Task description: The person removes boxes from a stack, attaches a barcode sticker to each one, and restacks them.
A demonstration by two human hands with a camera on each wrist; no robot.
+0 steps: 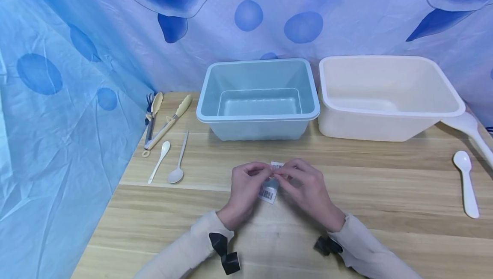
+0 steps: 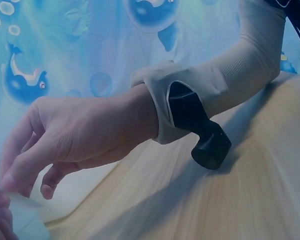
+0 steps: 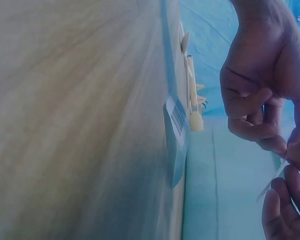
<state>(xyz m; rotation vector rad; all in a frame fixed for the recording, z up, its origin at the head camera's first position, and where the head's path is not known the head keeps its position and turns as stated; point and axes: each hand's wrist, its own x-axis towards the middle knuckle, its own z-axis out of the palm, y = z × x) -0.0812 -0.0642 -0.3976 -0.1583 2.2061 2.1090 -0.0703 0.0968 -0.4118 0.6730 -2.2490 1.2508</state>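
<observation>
My left hand (image 1: 246,187) and right hand (image 1: 308,185) meet over the wooden table in front of the blue basin. Between them their fingertips pinch a small, thin, pale piece (image 3: 272,184); its kind is unclear. Beneath the hands in the head view lies a flat, pale packet (image 1: 268,192) with a printed barcode, partly covered by the fingers. In the right wrist view this packet (image 3: 176,125) rests on the tabletop, apart from the hands. The left wrist view shows my right hand (image 2: 75,130) with bent fingers touching those of the left.
A blue basin (image 1: 258,120) and a white basin (image 1: 389,113) stand at the back. To the left lie tongs (image 1: 169,125), a whisk (image 1: 149,103), a white spoon (image 1: 159,159) and a grey spoon (image 1: 178,170). Another white spoon (image 1: 467,180) lies right, near a white handle (image 1: 471,127).
</observation>
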